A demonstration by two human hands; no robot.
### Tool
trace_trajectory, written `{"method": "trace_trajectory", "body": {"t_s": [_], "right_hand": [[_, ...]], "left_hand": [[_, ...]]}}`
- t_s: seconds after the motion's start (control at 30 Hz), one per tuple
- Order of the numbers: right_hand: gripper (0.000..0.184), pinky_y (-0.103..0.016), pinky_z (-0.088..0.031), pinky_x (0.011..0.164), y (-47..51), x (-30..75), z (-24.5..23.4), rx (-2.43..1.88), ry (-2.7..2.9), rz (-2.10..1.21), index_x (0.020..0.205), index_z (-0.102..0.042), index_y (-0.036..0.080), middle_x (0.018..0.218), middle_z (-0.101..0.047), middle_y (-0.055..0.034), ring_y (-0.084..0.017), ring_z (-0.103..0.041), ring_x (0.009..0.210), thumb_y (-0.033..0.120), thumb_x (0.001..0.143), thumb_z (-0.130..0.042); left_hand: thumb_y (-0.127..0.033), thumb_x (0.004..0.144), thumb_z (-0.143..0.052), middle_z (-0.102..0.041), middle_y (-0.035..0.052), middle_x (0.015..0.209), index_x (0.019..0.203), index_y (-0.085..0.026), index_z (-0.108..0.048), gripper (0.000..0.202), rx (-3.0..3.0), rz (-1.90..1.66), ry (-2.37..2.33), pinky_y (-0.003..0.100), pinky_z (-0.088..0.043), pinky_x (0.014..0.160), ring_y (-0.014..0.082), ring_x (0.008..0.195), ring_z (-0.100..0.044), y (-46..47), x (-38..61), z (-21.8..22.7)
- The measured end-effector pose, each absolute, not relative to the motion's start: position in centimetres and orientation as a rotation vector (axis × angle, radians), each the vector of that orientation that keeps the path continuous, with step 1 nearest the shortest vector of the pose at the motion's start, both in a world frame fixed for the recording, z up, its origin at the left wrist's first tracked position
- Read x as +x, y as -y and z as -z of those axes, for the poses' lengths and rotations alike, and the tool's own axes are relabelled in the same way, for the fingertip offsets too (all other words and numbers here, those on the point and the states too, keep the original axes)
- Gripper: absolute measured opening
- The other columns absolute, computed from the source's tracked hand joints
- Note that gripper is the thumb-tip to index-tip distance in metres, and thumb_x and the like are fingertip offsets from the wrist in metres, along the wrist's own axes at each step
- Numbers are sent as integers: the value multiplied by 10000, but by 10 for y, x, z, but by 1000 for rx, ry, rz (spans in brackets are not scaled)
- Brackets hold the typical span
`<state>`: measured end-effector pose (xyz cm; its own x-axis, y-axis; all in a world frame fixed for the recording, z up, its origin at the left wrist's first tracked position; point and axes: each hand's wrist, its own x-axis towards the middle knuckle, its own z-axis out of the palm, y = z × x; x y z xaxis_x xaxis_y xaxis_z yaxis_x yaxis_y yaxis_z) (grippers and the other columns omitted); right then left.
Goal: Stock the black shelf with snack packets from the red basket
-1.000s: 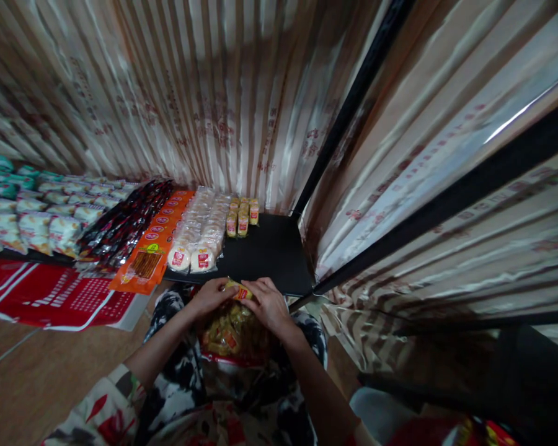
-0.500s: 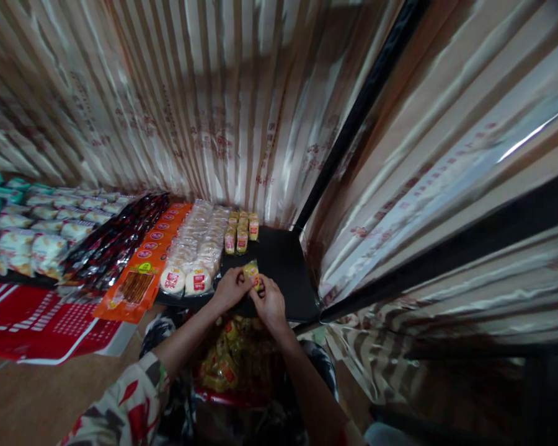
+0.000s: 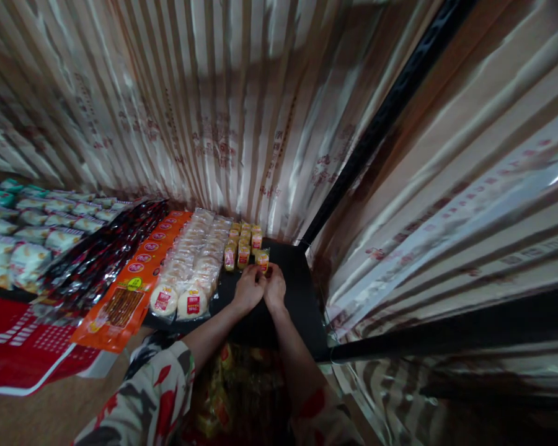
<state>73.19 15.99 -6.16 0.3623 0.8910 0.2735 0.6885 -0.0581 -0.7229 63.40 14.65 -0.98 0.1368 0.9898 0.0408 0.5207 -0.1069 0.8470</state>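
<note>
Both hands pinch one small yellow-wrapped snack packet (image 3: pixel 261 260) with a red label, above the black shelf (image 3: pixel 302 297). My left hand (image 3: pixel 250 290) has its fingers closed at the packet's near left side. On its near right side, my right hand (image 3: pixel 274 288) is closed too, thumb and fingers close to the left ones. Just left of and behind the held packet stand rows of matching yellow packets (image 3: pixel 243 254). Below my forearms, a dark container holds more yellow packets (image 3: pixel 218 396), partly hidden by the arms and in shadow.
Left of the yellow rows lie round white crackers (image 3: pixel 193 303) in clear wrap, orange snack bags (image 3: pixel 121 303), dark glossy packs (image 3: pixel 97 254) and white bags (image 3: pixel 30 266). A black post (image 3: pixel 353 167) rises at the shelf's back right corner, before a striped plastic curtain (image 3: pixel 242 93).
My hands have carried the yellow packet forward and slightly right, up to the front of the standing rows. The view has shifted a little.
</note>
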Motion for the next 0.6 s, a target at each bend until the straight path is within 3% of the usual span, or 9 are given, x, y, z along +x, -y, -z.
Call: {"method": "trace_trajectory", "body": {"t_s": [0.43,0.6], "right_hand": [[283,-309,-428,793,-201,726,71,-1764,1372,-241,967,-542,165,907,-585,-85,-203,-532,873,178,730,-388],[379,-321,-429,832,-204,724,77,-1722,1346,-280,1084,-514,157,983,-579,-93,-198,-538,911,159,726,-391]], "left_hand": [[-162,798,-457,-420,88,1389,1158,-150,-574,379,1752,-799,-1517,287,-315,1073,188,1279,-397,-172,644,8],[-152,810,-431,-409,67,1407,1158,-154,-577,377,1795,-787,-1522,278,-319,1071,181,1272,-408,-169,639,4]]}}
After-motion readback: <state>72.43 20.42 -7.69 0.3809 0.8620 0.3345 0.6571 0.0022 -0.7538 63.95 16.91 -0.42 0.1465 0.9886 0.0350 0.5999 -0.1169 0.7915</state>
